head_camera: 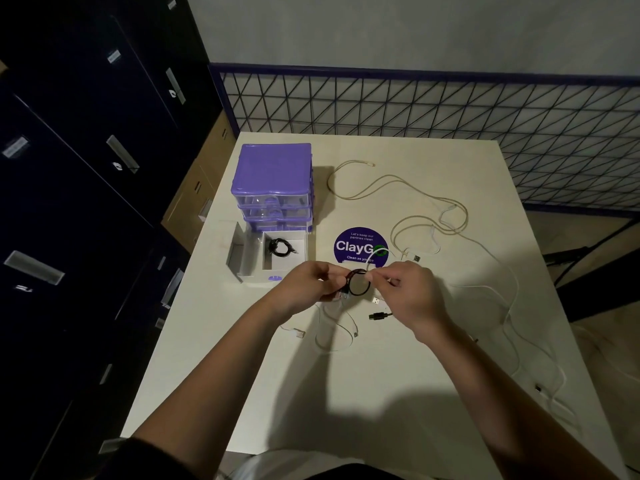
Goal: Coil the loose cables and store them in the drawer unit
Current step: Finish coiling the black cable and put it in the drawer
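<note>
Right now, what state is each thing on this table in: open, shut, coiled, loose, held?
Purple plastic drawer unit: upper drawers shut.
White pulled-out drawer: open, out on the table.
Coiled black cable in drawer: coiled, stored.
Black cable loop: coiled, held above the table.
Left hand: grips the loop.
Right hand: pinches the loop.
Beige cable: loose.
White cables: loose.

The near part of the table (346, 403) lies bare, giving open passage between the two forearms. The drawer (273, 252) stands pulled out in front of the unit (273, 181), open on top — only a small black coil (281, 247) lies in its right compartment. Loose cables (450, 216) sprawl over the right side, reaching the far middle, and white cable (336, 327) loops under the hands. A mesh fence (433, 105) closes the far edge; lockers (86, 168) wall the left.
</note>
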{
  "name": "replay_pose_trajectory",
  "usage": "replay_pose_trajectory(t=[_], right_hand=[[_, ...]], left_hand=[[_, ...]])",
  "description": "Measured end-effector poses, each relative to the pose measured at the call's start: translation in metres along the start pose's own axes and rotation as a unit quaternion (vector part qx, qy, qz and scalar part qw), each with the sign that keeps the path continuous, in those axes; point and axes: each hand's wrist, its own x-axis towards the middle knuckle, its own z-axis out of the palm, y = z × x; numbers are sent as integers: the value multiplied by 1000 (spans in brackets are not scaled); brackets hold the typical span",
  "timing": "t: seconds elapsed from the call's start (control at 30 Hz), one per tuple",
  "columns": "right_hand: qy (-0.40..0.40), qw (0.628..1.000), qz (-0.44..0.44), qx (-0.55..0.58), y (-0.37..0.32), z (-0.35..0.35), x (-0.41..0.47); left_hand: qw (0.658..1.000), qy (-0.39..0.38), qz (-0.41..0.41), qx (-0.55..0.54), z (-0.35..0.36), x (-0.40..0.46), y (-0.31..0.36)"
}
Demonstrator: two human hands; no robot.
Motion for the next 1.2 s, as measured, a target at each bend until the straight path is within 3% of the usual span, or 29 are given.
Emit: replay_pose_trajectory(t=[0.1, 0.33, 0.53, 0.7, 0.77, 1.03, 1.2], right_hand=[[-3, 1000, 12, 26, 1, 4, 0], [-25, 984, 68, 165, -6, 12, 2], [-55, 981, 62, 177, -8, 10, 5], [-80, 976, 57, 196, -6, 8, 6], [-72, 973, 62, 211, -4, 6, 7], [-56, 975, 57, 208, -1, 1, 9], [-40, 988, 39, 143, 6, 0, 10]], left_hand=[[999, 14, 9, -41, 5, 2, 0], [985, 149, 77, -33, 24, 6, -6], [973, 200, 102, -51, 32, 9, -8], [962, 214, 160, 51, 28, 11, -8], [964, 202, 150, 85, 24, 10, -6], [992, 102, 76, -27, 19, 4, 5], [996, 53, 44, -47, 11, 2, 9]])
